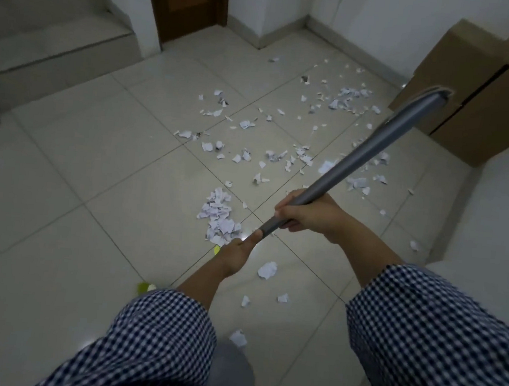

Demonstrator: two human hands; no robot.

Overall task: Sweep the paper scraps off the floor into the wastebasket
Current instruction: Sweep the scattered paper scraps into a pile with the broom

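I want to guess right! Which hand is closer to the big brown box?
Right. The right hand grips the grey handle higher up, towards the cardboard box; the left hand holds the handle's end, farther back from it.

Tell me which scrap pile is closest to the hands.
The dense heap beside the left hand, at the end of the broom handle. The other thick cluster lies far off beside the cardboard box.

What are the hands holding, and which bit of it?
A grey broom, by its handle: the left hand grips the near end, and the right hand grips just farther along.
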